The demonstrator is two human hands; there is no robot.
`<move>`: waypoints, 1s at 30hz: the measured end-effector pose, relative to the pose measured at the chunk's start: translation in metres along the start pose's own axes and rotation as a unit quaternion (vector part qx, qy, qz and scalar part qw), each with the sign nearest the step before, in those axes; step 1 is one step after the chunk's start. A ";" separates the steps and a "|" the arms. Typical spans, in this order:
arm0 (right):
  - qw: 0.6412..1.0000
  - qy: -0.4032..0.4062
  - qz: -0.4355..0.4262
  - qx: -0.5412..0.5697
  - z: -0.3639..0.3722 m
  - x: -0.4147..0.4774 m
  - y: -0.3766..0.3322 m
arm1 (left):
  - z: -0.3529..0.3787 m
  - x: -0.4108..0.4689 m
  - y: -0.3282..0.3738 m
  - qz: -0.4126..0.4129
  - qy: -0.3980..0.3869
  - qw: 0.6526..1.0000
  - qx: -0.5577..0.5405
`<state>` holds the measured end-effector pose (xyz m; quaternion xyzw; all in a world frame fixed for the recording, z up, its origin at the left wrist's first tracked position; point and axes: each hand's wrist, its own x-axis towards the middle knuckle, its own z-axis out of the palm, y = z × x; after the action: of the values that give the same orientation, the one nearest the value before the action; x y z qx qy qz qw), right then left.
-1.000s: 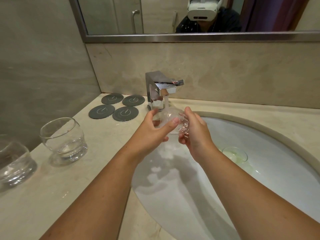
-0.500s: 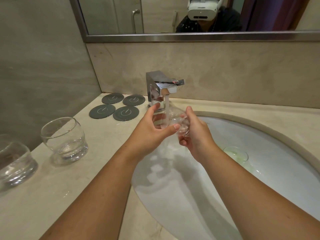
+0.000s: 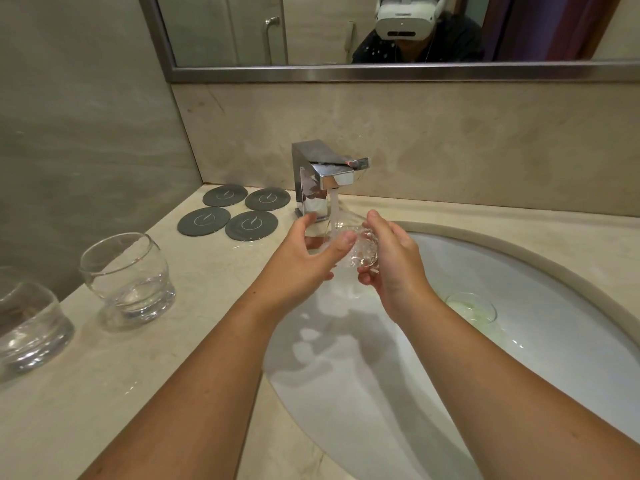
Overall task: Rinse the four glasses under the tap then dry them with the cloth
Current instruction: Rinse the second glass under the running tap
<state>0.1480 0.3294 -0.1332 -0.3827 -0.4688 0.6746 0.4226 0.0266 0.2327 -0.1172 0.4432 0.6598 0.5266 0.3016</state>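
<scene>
Two bare forearms are reaching from the bottom edge forward over the sink (image 3: 536, 358), and they are throwing a shadow on the white basin. On the beige counter (image 3: 104, 393), at the far left edge, the left glass (image 3: 27, 327) is standing upright and is partly cut by the frame. Just beside it, a little further back, the second glass (image 3: 128, 275) is also standing upright, round and clear, apart from the sink. In the basin, to the right of the arms, the drain (image 3: 471, 308) is showing a greenish tint.

Above the back part of the basin both hands are meeting around the held glass (image 3: 356, 251). The left hand (image 3: 304, 258) is gripping it from the left, with the thumb lying on the near side and the fingers curling behind it. The right hand (image 3: 391, 268) is gripping it from the right, with its fingers curling under and around the glass. The held glass is sitting directly under the tap (image 3: 322, 178), and a stream of water (image 3: 333, 213) is running from the spout down onto it, so that its shape is looking blurred.

To the left of the tap, four dark round coasters (image 3: 251, 225) are lying flat on the counter in two rows, close to each other. Behind them the stone wall (image 3: 450, 143) is rising to a mirror (image 3: 225, 29) with a metal frame, where a person wearing a white headset (image 3: 405, 15) is being reflected.
</scene>
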 end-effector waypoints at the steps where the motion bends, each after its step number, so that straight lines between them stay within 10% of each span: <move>1: 1.000 -0.004 -0.010 -0.006 0.001 -0.001 0.000 | 0.000 0.000 0.001 -0.002 0.004 1.000 -0.007; 8: 0.998 -0.014 -0.061 -0.010 0.002 -0.006 -0.002 | -0.002 0.005 -0.004 -0.022 0.015 0.997 -0.068; 16: 0.994 -0.027 0.101 -0.024 0.002 0.000 0.003 | -0.002 0.000 -0.001 0.017 0.030 0.999 0.005; 30: 0.999 -0.001 0.030 0.040 0.004 0.000 0.000 | 0.006 0.000 0.001 0.002 0.037 0.997 0.061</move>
<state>0.1449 0.3281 -0.1317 -0.3786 -0.4304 0.7054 0.4170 0.0320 0.2355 -0.1179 0.4424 0.7001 0.5025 0.2482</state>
